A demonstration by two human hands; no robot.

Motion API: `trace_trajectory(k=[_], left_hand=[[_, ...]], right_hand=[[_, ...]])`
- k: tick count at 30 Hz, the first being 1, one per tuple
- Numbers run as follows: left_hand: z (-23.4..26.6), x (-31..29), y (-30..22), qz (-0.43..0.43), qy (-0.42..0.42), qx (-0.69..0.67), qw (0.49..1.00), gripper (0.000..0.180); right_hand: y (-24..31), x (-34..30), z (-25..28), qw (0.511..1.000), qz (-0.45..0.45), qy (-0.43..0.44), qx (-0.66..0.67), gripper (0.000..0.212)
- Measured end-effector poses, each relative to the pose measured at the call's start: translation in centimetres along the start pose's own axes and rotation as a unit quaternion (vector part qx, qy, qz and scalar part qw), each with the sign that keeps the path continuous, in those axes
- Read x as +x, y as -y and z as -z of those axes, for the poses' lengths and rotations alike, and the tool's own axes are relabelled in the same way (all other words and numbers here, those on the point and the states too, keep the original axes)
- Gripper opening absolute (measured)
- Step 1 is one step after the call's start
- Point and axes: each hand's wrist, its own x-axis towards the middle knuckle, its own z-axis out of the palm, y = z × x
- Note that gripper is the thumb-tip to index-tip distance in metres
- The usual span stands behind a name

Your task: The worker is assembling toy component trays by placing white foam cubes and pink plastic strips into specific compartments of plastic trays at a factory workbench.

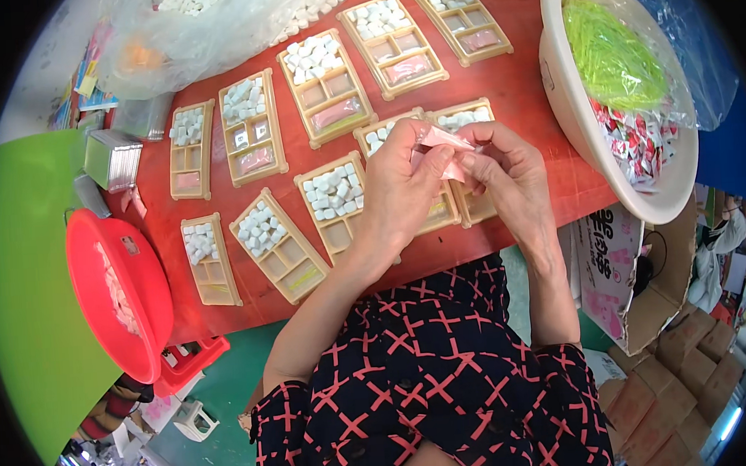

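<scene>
Both hands pinch one small, light pink folded piece [448, 155], paper-like or cloth-like, above the front row of trays. My left hand [408, 180] grips its left side; my right hand [509, 167] has its thumb and fingers closed on the right side. Beneath them, partly hidden, are beige compartment trays with white cubes. One beige tray [339, 226] close to my left wrist has white cubes [334, 192] in its large section. In the back row, another tray [323, 88] holds cubes and a pink folded piece [336, 114] over something yellow-green.
A red basin [99, 315] of pink pieces stands at the left. On the right, a cream basin [561, 88] contains bright green strands [612, 52] and red-and-white wrapped packets [634, 147]. A plastic bag [186, 49] of white cubes lies at the back left of the red table [158, 244].
</scene>
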Motion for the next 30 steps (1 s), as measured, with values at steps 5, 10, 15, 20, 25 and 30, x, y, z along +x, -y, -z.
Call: trace_trajectory(k=[5,10,15,20,25,30], left_hand=[[-0.3,-1.3,0.3,0.035,0.008,0.026,0.999,0.007],[1.5,-2.1,-0.4,0.045,-0.018,-0.029,0.998,0.012],[0.9,-2.6,0.7,0.021,0.016,-0.008,1.0,0.018],[0.5,-3.2,0.7,-0.024,0.009,0.025,0.999,0.019],[4.1,-5.5,0.6,0.053,-0.122,-0.159,0.978,0.024],[4.7,-8.5,1.0,0.018,-0.166,-0.238,0.957,0.026]], right_hand=[[-0.6,-0.9,2.3,0.991,0.072,-0.079,-0.084,0.008],[-2.2,-3.1,5.4,0.966,0.047,-0.021,-0.253,0.007],[-1.8,-3.5,3.4,0.932,0.103,-0.097,-0.335,0.011],[-1.6,-3.1,0.4,0.999,-0.022,0.049,-0.007,0.013],[-2.4,-3.2,-0.3,0.983,0.041,0.063,-0.166,0.009],[-2.2,-3.1,-1.8,0.881,0.216,0.06,-0.417,0.009]])
